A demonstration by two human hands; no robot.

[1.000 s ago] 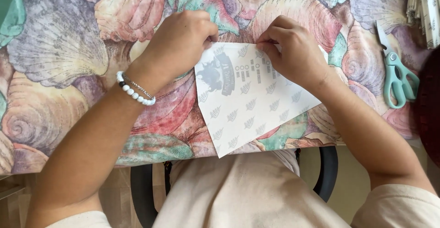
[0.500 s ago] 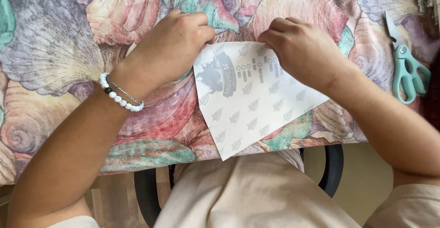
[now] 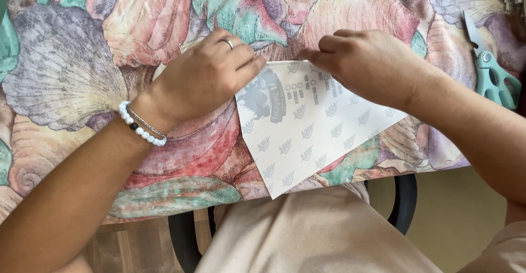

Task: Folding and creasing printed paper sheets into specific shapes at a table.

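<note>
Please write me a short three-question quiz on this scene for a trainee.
1. True or false: both hands rest on the top edge of the white patterned paper.
2. Which tool lies on the shell-print tablecloth near the person's right forearm? A) stapler B) teal scissors C) ruler
3. Fill in: the left hand has a bead ____ at the wrist.

Key
1. True: the left hand and the right hand press on its upper fold.
2. B: the teal scissors lie at the far right of the cloth.
3. bracelet: the bead bracelet is white.
</note>
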